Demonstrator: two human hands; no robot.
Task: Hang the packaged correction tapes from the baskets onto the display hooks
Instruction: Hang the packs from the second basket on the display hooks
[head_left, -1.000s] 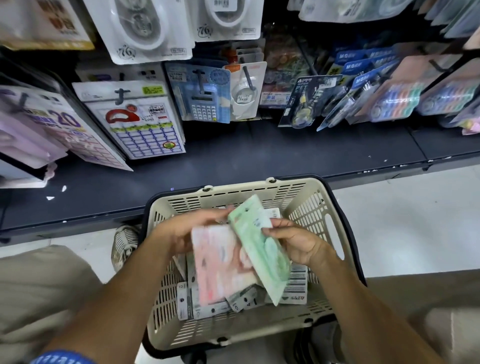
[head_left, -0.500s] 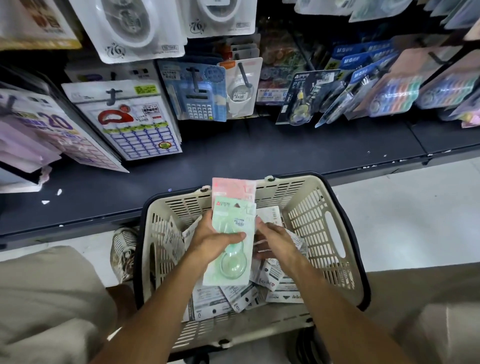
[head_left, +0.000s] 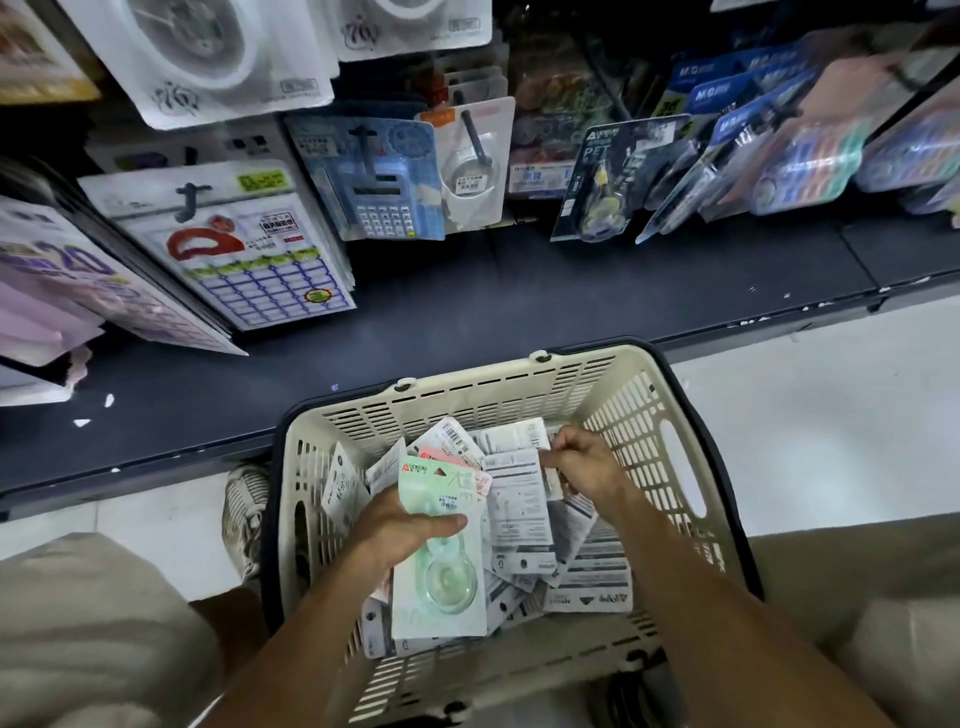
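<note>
While I look down, my left hand grips a green tape pack over the basket; my right hand pinches a white pack in the pile inside. Beyond, a dark shelf, then hooks with hanging stationery.

One basket, two hands, one hanging calculator pack, many loose packets.
</note>
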